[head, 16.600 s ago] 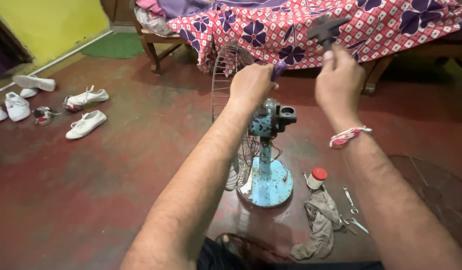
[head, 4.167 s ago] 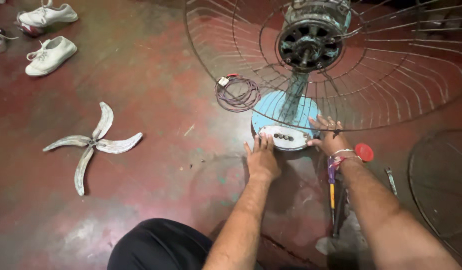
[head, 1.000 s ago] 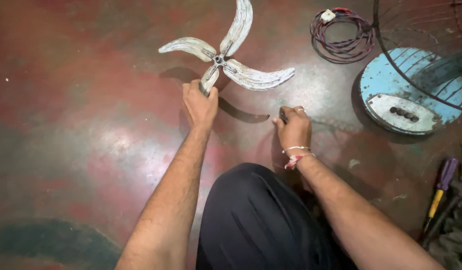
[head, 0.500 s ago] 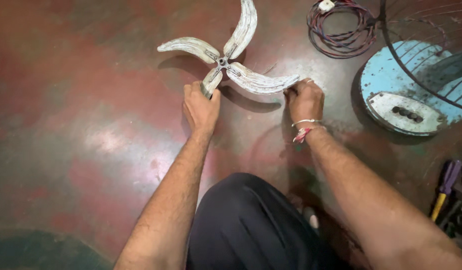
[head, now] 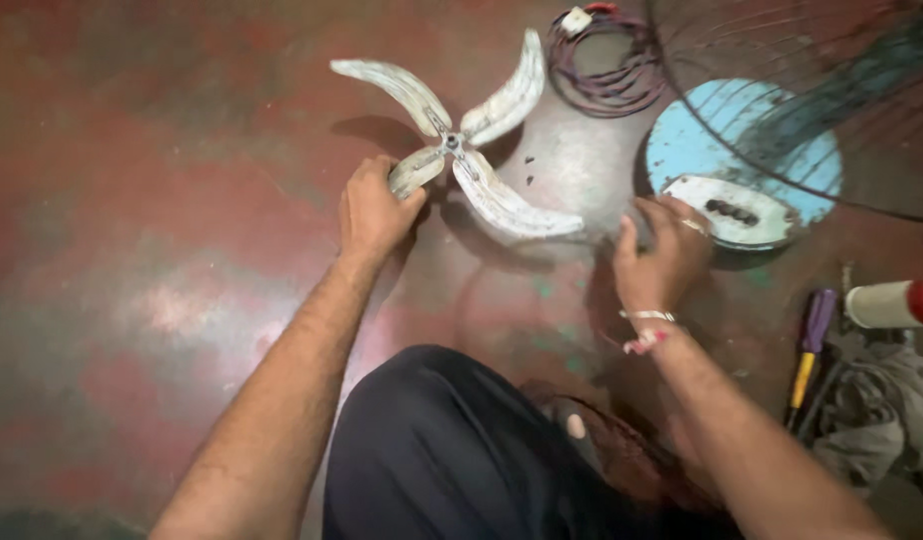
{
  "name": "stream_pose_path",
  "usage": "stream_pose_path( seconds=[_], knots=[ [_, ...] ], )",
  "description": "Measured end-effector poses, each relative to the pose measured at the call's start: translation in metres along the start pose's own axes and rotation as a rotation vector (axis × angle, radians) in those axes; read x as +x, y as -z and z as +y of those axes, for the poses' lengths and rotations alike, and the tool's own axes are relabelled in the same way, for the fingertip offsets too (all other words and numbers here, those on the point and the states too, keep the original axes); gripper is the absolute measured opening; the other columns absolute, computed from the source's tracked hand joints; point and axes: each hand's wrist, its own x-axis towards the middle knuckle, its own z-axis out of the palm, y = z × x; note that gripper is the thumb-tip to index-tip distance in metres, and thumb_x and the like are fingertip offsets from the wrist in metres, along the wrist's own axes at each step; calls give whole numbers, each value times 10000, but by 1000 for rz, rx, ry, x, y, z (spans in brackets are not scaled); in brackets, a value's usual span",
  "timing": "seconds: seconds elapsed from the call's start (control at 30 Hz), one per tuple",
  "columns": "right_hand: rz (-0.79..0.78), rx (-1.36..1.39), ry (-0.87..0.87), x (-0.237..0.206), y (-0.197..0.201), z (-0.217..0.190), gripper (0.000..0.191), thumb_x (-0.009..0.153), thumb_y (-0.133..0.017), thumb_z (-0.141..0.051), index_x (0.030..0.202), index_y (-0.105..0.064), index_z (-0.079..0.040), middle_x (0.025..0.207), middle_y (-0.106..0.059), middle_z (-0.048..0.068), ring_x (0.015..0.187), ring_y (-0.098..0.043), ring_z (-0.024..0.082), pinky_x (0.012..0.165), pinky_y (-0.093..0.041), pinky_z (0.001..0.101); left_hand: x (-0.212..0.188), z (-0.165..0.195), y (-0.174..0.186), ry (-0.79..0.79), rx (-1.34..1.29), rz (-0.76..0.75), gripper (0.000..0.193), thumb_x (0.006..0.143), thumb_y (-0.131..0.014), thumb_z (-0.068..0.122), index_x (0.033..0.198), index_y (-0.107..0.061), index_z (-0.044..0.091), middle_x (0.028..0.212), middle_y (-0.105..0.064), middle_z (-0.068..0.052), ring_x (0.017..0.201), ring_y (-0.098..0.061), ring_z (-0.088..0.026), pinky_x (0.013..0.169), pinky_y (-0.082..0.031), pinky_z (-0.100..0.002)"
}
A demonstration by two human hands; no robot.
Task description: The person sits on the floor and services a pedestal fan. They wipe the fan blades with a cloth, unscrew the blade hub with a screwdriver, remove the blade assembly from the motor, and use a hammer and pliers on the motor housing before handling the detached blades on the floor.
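A worn, pale four-bladed fan blade (head: 462, 140) is lifted slightly off the red floor. My left hand (head: 374, 208) grips its lower-left blade. My right hand (head: 660, 255) hovers with fingers spread between the tip of the lower-right blade and the round blue fan base (head: 742, 160); it holds nothing that I can see. The wire fan guard (head: 812, 90) rises over the base at the top right.
A coiled dark cable with a white plug (head: 602, 60) lies at the top. At the right edge lie a purple-and-yellow screwdriver (head: 810, 350), a grey rag (head: 882, 410) and a white bottle with a red cap (head: 897, 303). My dark-trousered knee (head: 462, 450) fills the bottom.
My left hand has pulled the fan blade toward the blue base. My right hand has let go of the lower-right blade tip and moved right, toward the base.
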Motion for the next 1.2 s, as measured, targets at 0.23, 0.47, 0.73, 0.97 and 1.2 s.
stream_pose_path(
  seconds=[0.23,0.47,0.73,0.97,1.2],
  knots=[
    [-89,-287,-341,17,39,61,1309,751,-887,-655,1632,-255,79,1647,-177,393,1539,-121,535,1199,-144,707,21,65,9,-174,76,-186,374,738,-800,245,1041,-725,40,1047,-713,-196,996,-669,-400,853,-527,-511],
    [-175,-205,-424,33,41,80,1326,670,-906,-682,1596,-298,47,1637,-208,382,1553,-100,554,1220,-250,666,25,110,-8,-222,120,-310,362,752,-807,279,1021,-736,47,1060,-716,-204,1009,-671,-409,865,-529,-517],
    [-245,-212,-528,85,35,111,1359,634,-917,-666,1628,-233,-41,1676,-158,303,1557,-102,487,1162,-265,696,29,120,-28,-272,128,-301,372,724,-782,228,1049,-739,51,1049,-723,-209,994,-680,-407,857,-531,-518],
    [-380,-289,-567,130,27,148,1418,635,-858,-740,1672,-143,-89,1703,-112,275,1559,-102,491,1148,-261,725,29,128,-43,-264,107,-346,368,698,-788,228,1028,-752,70,1013,-737,-204,974,-688,-404,845,-543,-512],
    [-529,-280,-488,168,30,193,1390,653,-839,-753,1625,-163,-24,1635,-166,344,1483,-214,534,1183,-278,548,17,144,-58,-335,65,-387,360,716,-782,256,1007,-749,47,977,-740,-228,949,-701,-411,852,-555,-506]
  ],
)
